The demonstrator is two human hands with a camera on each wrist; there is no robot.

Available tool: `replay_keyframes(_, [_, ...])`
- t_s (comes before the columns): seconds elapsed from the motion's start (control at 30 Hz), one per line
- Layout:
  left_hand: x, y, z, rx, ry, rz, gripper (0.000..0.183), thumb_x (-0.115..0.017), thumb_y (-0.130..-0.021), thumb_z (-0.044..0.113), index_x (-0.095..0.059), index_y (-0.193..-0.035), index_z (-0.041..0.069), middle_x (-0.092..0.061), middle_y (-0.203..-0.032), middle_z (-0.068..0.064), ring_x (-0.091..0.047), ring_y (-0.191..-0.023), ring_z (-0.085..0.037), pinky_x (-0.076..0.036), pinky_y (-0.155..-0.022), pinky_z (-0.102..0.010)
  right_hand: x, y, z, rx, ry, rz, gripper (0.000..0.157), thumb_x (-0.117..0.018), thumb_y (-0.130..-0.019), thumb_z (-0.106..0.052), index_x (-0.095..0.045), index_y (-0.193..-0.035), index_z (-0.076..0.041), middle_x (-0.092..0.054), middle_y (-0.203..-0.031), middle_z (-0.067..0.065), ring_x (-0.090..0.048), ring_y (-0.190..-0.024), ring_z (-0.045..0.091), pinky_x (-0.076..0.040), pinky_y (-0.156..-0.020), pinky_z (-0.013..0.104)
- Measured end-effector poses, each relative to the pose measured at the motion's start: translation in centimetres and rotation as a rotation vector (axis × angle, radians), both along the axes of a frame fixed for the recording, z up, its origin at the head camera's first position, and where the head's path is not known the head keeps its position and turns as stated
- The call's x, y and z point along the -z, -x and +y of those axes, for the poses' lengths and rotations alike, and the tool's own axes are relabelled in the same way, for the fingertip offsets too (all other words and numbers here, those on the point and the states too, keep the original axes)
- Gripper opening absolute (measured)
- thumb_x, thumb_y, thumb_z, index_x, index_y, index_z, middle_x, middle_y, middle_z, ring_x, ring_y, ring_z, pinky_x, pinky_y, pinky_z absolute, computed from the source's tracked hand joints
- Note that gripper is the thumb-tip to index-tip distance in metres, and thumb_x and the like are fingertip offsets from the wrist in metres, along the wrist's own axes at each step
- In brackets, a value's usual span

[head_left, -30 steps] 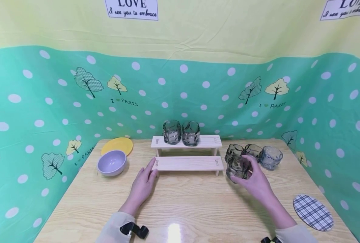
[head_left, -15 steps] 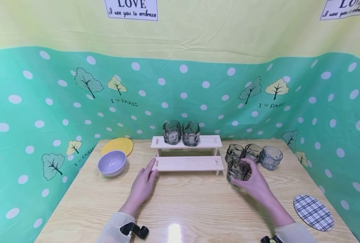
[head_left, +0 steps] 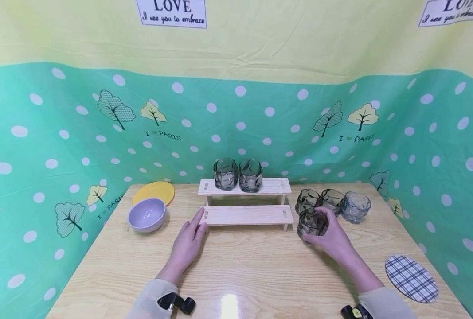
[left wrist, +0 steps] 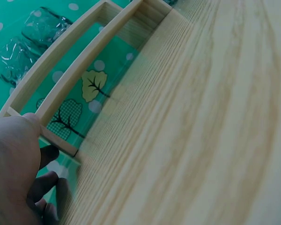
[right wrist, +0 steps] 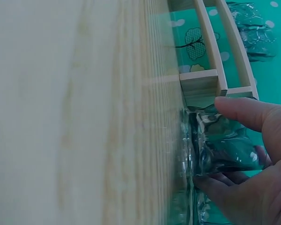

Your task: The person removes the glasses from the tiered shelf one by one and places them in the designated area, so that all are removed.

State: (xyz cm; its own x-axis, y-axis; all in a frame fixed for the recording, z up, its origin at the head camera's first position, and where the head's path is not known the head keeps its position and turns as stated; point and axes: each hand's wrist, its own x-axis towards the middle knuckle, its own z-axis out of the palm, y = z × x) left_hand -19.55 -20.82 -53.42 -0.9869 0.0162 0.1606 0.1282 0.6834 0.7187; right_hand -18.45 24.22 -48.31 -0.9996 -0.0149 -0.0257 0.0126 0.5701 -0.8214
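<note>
My right hand (head_left: 334,239) holds a grey tinted, wavy-sided glass tumbler (head_left: 309,225), thumb on one side and fingers on the other. In the right wrist view, that tumbler (right wrist: 225,143) is upright at the tabletop, beside the stand's right end. My left hand (head_left: 188,241) rests against the left end of the lower tier of a two-tier wooden stand (head_left: 246,215); its thumb lies at the front corner, and the left wrist view shows the other fingers loose beside the leg. Two more grey tumblers (head_left: 226,174) stand together on the upper tier.
Behind the held tumbler, two grey tumblers (head_left: 332,200) and a bluish one (head_left: 356,207) stand close together. A purple bowl (head_left: 147,215) and a yellow plate (head_left: 156,191) are at the left. A checked round mat (head_left: 412,279) lies front right. Polka-dot cloth (head_left: 240,119) encloses the table.
The right hand has brought the tumbler slightly down and toward the front, with its grip kept. My left hand stays at the stand's end.
</note>
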Motion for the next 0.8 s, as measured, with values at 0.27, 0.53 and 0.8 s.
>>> replay_keyframes(0.27, [-0.04,0.01,0.01,0.006,0.001,0.011,0.058,-0.051,-0.12,0.034,-0.037,-0.175,0.025,-0.052,-0.167,-0.014,-0.034,-0.159,-0.052,-0.023,-0.133,-0.065,0.18,0.39,0.0,0.014,0.011,-0.009,0.114,-0.099,-0.085,-0.024,-0.025,-0.171,-0.01,-0.03,-0.17,0.036,-0.039,-0.148,0.064,-0.033,-0.118,0.081])
replay_keyframes(0.53, [0.09,0.1,-0.03,0.005,-0.002,0.013,0.058,-0.051,-0.12,0.035,-0.037,-0.175,0.025,-0.052,-0.166,-0.014,-0.034,-0.158,-0.053,-0.023,-0.132,-0.066,0.35,0.75,-0.13,0.017,0.013,0.012,0.11,-0.098,-0.087,-0.022,-0.026,-0.169,-0.009,-0.026,-0.173,0.035,-0.036,-0.15,0.064,-0.033,-0.12,0.08])
replay_keyframes(0.8, [0.08,0.01,-0.06,0.004,0.005,0.012,0.058,-0.05,-0.12,0.036,-0.036,-0.175,0.026,-0.052,-0.167,-0.014,-0.034,-0.158,-0.053,-0.024,-0.132,-0.067,0.49,1.01,-0.15,0.011,-0.007,0.053,0.108,-0.098,-0.086,-0.021,-0.029,-0.167,-0.005,-0.031,-0.17,0.035,-0.037,-0.149,0.062,-0.032,-0.122,0.078])
